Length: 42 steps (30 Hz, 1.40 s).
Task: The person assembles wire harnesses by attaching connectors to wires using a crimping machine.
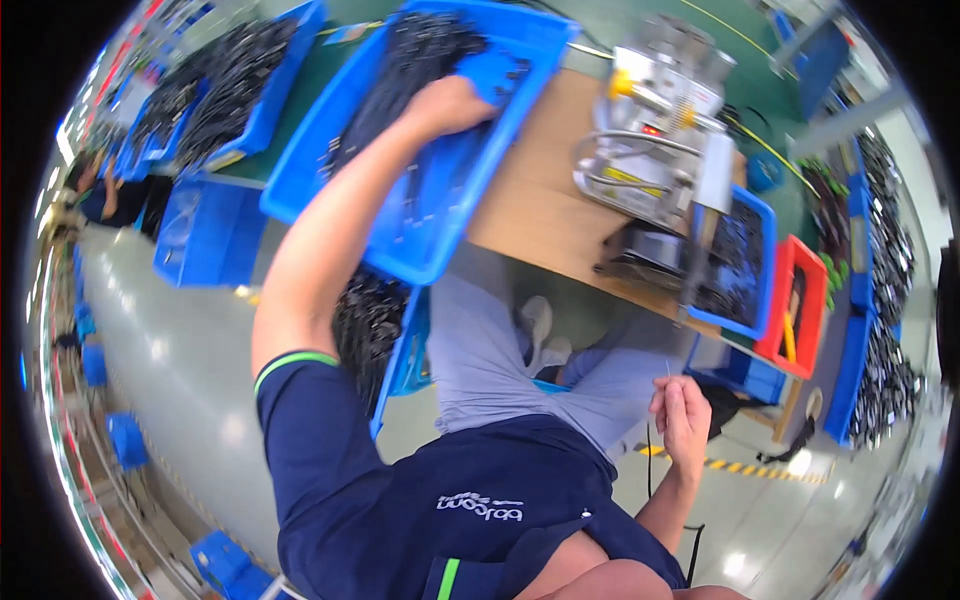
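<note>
My left hand (450, 105) reaches into a large blue bin (283, 190) at the upper middle, beside a heap of black cables (405, 70). Its fingers point down and away, so I cannot see whether they grip anything. Low on the right, in front of my thigh, my right hand (685, 415) is closed in a pinch. A thin black cable (649, 460) hangs down from its fingers. A fine strand sticks up above the fingertips.
A bench machine (650, 140) with a red display stands on the wooden table (535, 225). Right of it are a blue tray of small black parts (738, 255) and a red bin (812, 325). More cable-filled blue bins (262, 120) line the upper left.
</note>
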Tool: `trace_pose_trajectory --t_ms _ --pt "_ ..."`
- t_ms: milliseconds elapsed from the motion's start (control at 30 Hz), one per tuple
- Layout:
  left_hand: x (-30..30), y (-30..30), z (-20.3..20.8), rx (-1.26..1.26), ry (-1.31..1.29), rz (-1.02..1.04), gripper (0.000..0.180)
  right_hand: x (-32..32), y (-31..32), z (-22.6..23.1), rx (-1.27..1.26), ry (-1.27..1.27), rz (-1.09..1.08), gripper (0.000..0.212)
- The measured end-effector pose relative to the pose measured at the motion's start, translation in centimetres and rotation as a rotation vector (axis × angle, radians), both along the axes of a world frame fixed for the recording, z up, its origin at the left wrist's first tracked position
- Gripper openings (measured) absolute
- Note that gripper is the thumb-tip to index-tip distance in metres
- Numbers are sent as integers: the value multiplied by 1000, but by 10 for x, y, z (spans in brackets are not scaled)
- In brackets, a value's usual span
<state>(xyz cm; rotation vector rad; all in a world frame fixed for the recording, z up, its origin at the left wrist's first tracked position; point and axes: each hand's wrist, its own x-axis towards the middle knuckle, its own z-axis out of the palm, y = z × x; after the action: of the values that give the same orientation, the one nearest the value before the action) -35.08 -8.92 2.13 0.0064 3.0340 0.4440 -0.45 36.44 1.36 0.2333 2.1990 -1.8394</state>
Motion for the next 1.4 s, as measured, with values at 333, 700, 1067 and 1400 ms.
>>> trace_pose_trajectory --t_ms 333,700,1067,1400 --pt "61 -7 131 1090 184 57 33 -75 54 48 468 457 -437 22" --pt "290 93 143 1144 -235 -389 31 -152 59 27 1021 494 -188 18" --pt "342 166 -9 1380 -664 -84 19 -194 63 28 1141 290 63 25" --pt "331 175 -4 1268 -596 -87 16 -162 43 56 987 348 -212 27"
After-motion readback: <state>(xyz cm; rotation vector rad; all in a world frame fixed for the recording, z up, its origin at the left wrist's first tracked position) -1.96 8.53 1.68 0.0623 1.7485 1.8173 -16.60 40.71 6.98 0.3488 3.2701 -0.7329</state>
